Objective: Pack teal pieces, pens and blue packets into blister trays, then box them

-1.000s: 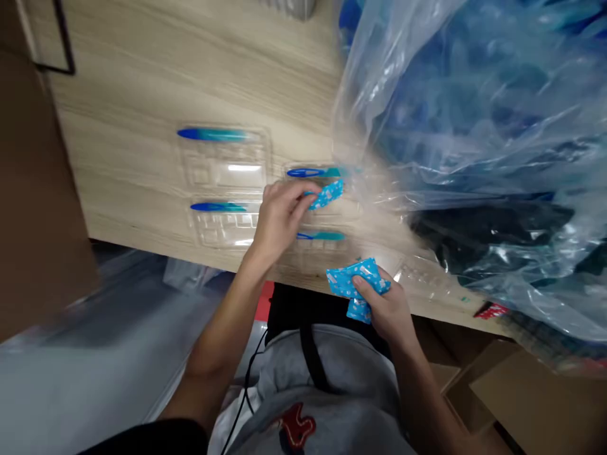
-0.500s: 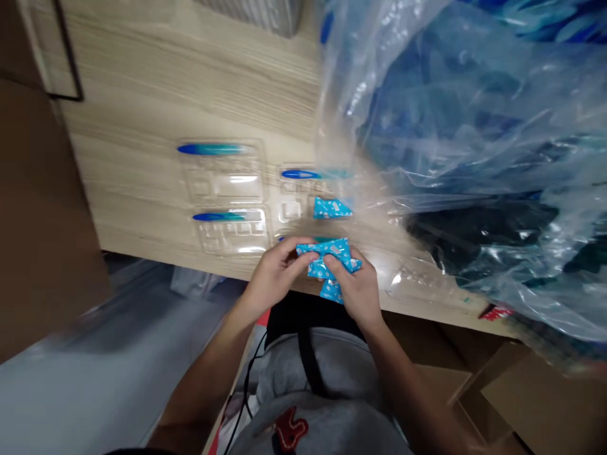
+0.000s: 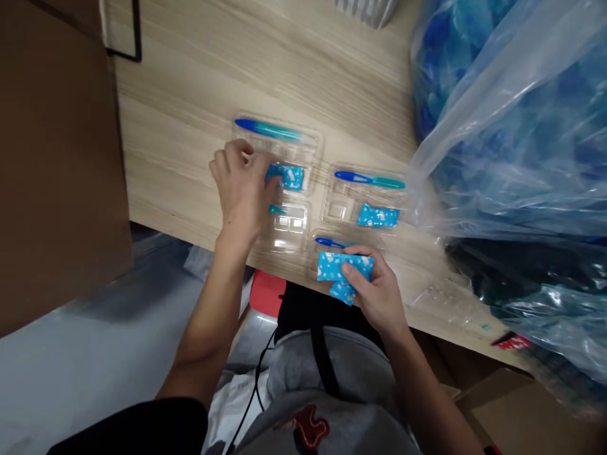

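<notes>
Packets (image 3: 378, 216) of blue printed wrap sit among four clear trays (image 3: 294, 148) on the table (image 3: 190, 82), the trays set in two rows of two near its front edge. The left hand (image 3: 241, 189) is over the far left tray, its fingers (image 3: 258, 165) together and curled down, their tips touching the left end of one packet (image 3: 289, 177) (whether they pinch it, I cannot tell). The right hand (image 3: 377, 291) clamps a second, folded packet (image 3: 339, 268) between thumb and fingers, over the near right tray. A third packet lies alone in the far right tray. Each tray carries a slim blue-and-teal stick (image 3: 370, 181), two of them partly hidden by the hands. A fifth tray (image 3: 446, 303) lies further right along the table's front edge. Beyond it, a clear plastic bag (image 3: 512, 126) of blue stuff rests on the table's right end, and a cardboard sheet (image 3: 52, 158) stands off its left end.
</notes>
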The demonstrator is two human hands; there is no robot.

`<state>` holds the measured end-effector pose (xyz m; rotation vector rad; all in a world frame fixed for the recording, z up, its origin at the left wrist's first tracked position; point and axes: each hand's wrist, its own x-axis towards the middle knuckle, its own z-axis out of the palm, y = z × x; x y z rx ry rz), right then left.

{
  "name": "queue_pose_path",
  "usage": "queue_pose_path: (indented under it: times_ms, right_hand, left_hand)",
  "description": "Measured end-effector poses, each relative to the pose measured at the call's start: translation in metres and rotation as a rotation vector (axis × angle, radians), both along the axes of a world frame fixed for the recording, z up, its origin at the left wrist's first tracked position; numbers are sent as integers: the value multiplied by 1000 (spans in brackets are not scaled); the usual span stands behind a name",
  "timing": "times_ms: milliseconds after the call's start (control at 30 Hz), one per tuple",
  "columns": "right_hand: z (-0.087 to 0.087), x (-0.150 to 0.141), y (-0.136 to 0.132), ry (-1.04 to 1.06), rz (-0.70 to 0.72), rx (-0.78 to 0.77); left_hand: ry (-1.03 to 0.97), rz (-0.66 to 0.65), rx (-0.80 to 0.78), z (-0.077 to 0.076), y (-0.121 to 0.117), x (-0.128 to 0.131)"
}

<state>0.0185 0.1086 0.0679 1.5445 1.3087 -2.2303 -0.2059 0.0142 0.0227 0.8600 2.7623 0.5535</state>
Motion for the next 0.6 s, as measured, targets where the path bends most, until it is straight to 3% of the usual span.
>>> queue_pose_path:
  times_ms: [67,133,200,233,267,333,400,500,600]
  right_hand:
    - [1,-9,-5,-23,-25,72]
    - [1,-16,-14,-48,-20,184]
    - [0,-17,-25,-58,22,237]
    - [-1,-16,-31,-47,45,216]
    - [-2,-12,-36,-24,59,166]
    - [-4,-1,-43,43,60,42]
    - [-5,15,-44,101,19,0]
    - [-7,42,-35,65,-40,126]
    - [-8,67,-25,-57,-114,395]
  left_hand:
    - [-106,93,171,14,-12,26]
    - [-461,107,306,30,-29,60]
    - [-847,90,334,41,-48,92]
    - [-928,124,332,43,-57,104]
    - [-917,182,331,42,-65,112]
    - [-690,292,316,34,-80,115]
    - [-412,267,249,19,-91,104]
    - [-155,93,98,-3,-97,82]
    - [30,78,42,-12,-95,79]
